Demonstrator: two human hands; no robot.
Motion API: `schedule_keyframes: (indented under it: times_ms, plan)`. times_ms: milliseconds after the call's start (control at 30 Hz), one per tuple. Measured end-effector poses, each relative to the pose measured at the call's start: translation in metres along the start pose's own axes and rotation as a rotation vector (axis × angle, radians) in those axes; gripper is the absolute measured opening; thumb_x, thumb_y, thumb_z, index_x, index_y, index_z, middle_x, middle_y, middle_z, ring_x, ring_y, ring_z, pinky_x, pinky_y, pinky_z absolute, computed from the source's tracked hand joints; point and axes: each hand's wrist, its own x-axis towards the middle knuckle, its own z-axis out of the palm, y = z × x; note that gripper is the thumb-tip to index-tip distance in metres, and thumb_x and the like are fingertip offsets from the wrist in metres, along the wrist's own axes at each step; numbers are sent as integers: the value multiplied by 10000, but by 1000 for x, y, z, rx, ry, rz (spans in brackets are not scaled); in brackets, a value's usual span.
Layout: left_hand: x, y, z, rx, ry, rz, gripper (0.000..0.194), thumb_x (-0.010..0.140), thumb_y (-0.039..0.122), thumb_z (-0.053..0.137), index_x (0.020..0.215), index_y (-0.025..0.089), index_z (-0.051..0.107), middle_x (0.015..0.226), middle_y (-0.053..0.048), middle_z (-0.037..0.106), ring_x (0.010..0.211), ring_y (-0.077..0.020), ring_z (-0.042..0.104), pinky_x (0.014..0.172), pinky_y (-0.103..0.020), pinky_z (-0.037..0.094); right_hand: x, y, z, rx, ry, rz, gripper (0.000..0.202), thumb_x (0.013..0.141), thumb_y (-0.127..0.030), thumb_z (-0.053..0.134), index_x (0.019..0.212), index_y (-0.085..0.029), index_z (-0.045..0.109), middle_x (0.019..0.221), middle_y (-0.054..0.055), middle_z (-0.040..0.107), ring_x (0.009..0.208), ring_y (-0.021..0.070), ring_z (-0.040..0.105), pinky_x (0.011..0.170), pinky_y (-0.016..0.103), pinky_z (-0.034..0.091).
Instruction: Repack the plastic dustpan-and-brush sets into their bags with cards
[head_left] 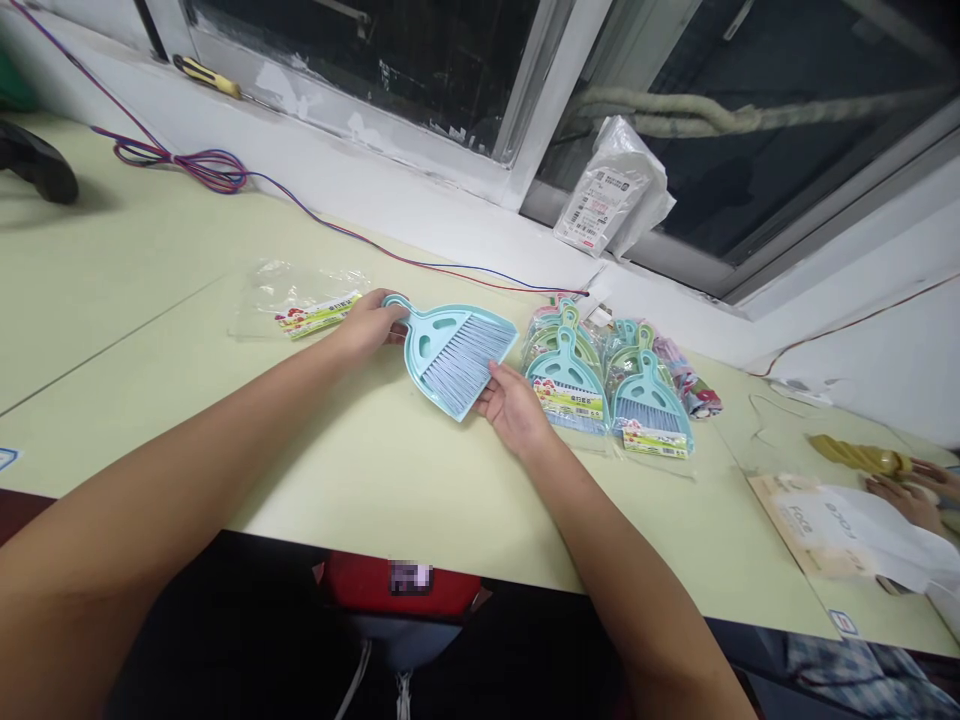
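Observation:
A light blue dustpan (423, 378) with a matching brush (459, 362) nested in it is held above the pale table. My left hand (373, 322) is closed round the handle end. With thumb on top and fingers underneath, my right hand (516, 405) pinches the dustpan's wide front edge beside the bristles. To the left lies a clear plastic bag (262, 300) with a colourful label strip (319, 316). Right of my hands, several bagged dustpan-and-brush sets (566, 365) in blue, green and pink lie in two overlapping stacks.
Coiled red and blue wire (214, 170) runs along the wall. A screwdriver (206, 77) and a plastic packet (611, 190) are on the window ledge. At the far right, another person's hands (911, 495) are near a yellow bottle (855, 455) and a paper bag (810, 525).

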Motion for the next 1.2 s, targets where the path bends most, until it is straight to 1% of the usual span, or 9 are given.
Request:
schedule_keyframes:
  times_ms: [533,667,733,867,900,933,1000,1067,1200]
  plan:
    - [2,-3,0,6,-23,-1,275,740,144,686,1002,183,614,783,-33,668,667,-179,664,680,-340,564,1,1,-2,0,17,4,68,969,-261,620,981,-195,631,884,57,782,778,196,744,735,357,645]
    - [4,-2,-3,55,-59,28,253,804,208,648,1051,183,598,872,-65,686,737,-208,682,729,-391,578,2,0,-2,11,46,-5,66,971,-250,617,977,-189,641,861,52,778,746,187,739,721,341,644]
    - [6,4,-13,235,12,157,260,855,264,609,1105,192,597,1016,-100,697,871,-244,689,798,-427,574,2,-1,-2,19,54,-22,69,972,-247,617,976,-186,647,837,45,773,728,184,736,726,345,647]
    - [15,15,-52,891,336,495,367,947,351,514,1275,204,587,1318,-131,615,1238,-303,545,1085,-474,424,3,-2,-3,38,88,-56,64,976,-230,603,945,-189,642,783,24,759,719,177,732,739,347,651]
    - [17,16,-61,1040,385,501,425,958,385,495,1324,181,570,1373,-151,576,1316,-329,480,1113,-488,388,4,-2,-3,42,102,-58,67,978,-225,596,941,-190,640,780,22,759,716,174,731,738,345,651]
    - [20,15,-69,1165,394,436,492,953,440,497,1356,165,558,1414,-178,541,1353,-363,436,1106,-508,381,4,-2,-3,45,113,-58,70,981,-221,589,942,-190,639,782,21,760,713,172,730,737,344,651]
    - [24,10,-78,1361,290,265,624,932,544,495,1406,141,539,1461,-225,495,1358,-423,403,1068,-559,380,5,-1,-3,47,123,-58,78,986,-220,578,952,-189,641,792,24,764,708,170,728,733,341,650]
    - [27,2,-79,1481,161,173,687,926,603,470,1413,124,548,1465,-244,494,1330,-439,407,1052,-582,361,6,0,-4,44,118,-57,87,989,-228,573,959,-188,644,798,27,765,703,170,726,729,341,649]
    - [26,-5,-70,1534,53,194,749,936,674,408,1399,108,571,1464,-229,514,1299,-401,395,1067,-540,321,7,1,-5,40,108,-58,127,1004,-229,539,970,-182,652,821,37,770,698,167,720,724,336,645]
